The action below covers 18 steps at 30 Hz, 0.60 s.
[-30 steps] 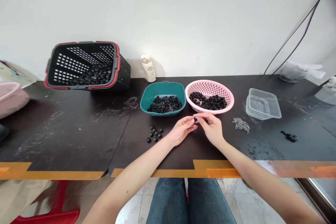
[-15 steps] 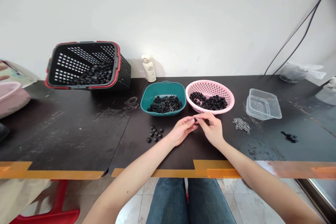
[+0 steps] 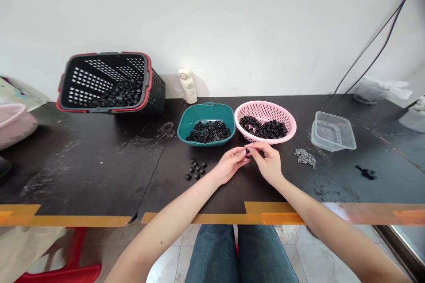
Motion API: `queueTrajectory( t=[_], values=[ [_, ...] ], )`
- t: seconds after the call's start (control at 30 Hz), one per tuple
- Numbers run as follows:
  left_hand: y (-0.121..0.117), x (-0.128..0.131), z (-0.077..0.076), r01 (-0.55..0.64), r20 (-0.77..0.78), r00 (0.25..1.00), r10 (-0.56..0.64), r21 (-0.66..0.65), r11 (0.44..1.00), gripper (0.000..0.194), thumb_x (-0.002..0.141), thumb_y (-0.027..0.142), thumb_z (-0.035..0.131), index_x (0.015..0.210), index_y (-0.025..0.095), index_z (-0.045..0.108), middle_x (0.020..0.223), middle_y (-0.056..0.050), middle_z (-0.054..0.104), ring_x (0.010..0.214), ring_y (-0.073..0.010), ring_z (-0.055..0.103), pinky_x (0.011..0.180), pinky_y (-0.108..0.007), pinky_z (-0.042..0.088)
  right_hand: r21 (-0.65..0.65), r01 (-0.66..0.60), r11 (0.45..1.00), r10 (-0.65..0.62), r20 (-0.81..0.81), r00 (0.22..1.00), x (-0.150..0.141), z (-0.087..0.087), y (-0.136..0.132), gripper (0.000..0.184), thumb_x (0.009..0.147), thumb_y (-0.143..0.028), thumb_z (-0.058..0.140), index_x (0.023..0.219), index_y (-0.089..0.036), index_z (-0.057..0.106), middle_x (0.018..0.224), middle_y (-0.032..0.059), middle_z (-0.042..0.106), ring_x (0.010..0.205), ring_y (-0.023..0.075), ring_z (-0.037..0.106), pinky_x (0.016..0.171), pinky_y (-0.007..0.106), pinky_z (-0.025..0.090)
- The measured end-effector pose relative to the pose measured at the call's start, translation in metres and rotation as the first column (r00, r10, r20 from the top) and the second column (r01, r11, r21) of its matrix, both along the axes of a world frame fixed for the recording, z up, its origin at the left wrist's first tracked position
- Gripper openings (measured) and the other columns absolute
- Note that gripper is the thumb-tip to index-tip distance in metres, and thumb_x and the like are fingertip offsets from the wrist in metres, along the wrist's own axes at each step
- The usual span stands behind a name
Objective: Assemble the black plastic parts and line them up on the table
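Observation:
My left hand (image 3: 233, 163) and my right hand (image 3: 265, 161) meet just in front of the pink basket, both closed on one small black part (image 3: 247, 151). Fingers cover most of that part, so its shape is unclear. To the left of my left hand lie several round black pieces (image 3: 197, 169) in a loose group. Small black parts fill the bottom of the teal basin (image 3: 183, 130) and also lie in the pink perforated basket (image 3: 291, 130). A pile of short grey pins (image 3: 305, 158) is on the table, right of my right hand.
A dark basket with red trim (image 3: 156, 93) lies tipped at the back left, holding black pieces. Near the wall stands a white bottle (image 3: 188, 87). On the right are a clear plastic container (image 3: 334, 139) and a black cluster (image 3: 367, 173). Orange tape (image 3: 215, 219) lines the table's front edge.
My hands stay in almost the same place around the small black part. At the far left edge, another person's fingers have gone out of view.

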State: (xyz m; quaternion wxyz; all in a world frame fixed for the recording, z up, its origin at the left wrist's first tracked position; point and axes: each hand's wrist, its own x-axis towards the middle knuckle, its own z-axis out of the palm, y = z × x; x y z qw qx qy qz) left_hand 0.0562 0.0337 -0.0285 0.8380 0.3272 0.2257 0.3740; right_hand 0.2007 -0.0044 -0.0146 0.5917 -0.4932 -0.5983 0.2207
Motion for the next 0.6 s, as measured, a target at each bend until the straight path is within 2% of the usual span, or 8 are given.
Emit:
queueTrajectory(
  t=[0.1,0.23,0.37,0.47,0.6],
  values=[
    [0.000,0.000,0.000,-0.001,0.003,1.000,0.001,0.001,1.000,0.026,0.072,0.025,0.076,0.095,0.015,0.069,0.090,-0.003,0.068,0.067,-0.0050,0.058,0.089,-0.029,0.045,0.015,0.010,1.000,-0.011,0.029,1.000,0.001,0.002,0.000,0.011,0.084,-0.029,0.060,0.090,-0.025,0.068,0.092,0.0046,0.069,0.076,0.0193,0.064,0.074,0.037,0.053],
    [0.000,0.000,0.002,0.006,0.016,1.000,-0.005,-0.021,1.000,0.023,0.072,0.025,0.076,0.092,0.014,0.070,0.088,-0.002,0.068,0.066,-0.0043,0.058,0.090,-0.026,0.045,0.087,0.022,0.996,-0.036,0.172,0.984,0.001,0.006,0.000,0.013,0.085,-0.028,0.058,0.091,-0.026,0.069,0.086,0.0039,0.069,0.079,0.0206,0.063,0.075,0.037,0.052],
    [0.001,-0.001,0.003,-0.002,0.013,1.000,0.003,-0.033,0.999,0.022,0.073,0.024,0.075,0.092,0.014,0.070,0.084,-0.003,0.069,0.065,-0.0049,0.058,0.090,-0.026,0.045,0.125,0.029,0.992,-0.060,0.251,0.966,0.001,0.008,0.001,0.020,0.086,-0.028,0.057,0.103,-0.028,0.068,0.094,0.0046,0.071,0.087,0.0223,0.062,0.079,0.039,0.052],
    [0.001,-0.001,0.003,-0.002,0.008,1.000,0.003,-0.031,1.000,0.024,0.073,0.024,0.075,0.094,0.014,0.070,0.084,-0.003,0.069,0.066,-0.0053,0.058,0.090,-0.027,0.045,0.117,0.015,0.993,-0.046,0.270,0.962,0.002,0.010,0.001,0.021,0.086,-0.027,0.057,0.104,-0.028,0.068,0.095,0.0044,0.071,0.089,0.0226,0.062,0.078,0.039,0.051],
    [0.001,-0.001,0.001,-0.004,0.013,1.000,0.004,-0.027,1.000,0.022,0.073,0.024,0.075,0.091,0.013,0.070,0.080,-0.002,0.067,0.067,-0.0054,0.058,0.091,-0.027,0.044,0.043,-0.063,0.997,0.050,0.252,0.967,0.007,0.014,0.005,0.015,0.085,-0.028,0.058,0.092,-0.025,0.070,0.097,0.0049,0.071,0.086,0.0217,0.063,0.066,0.033,0.050]
  ],
)
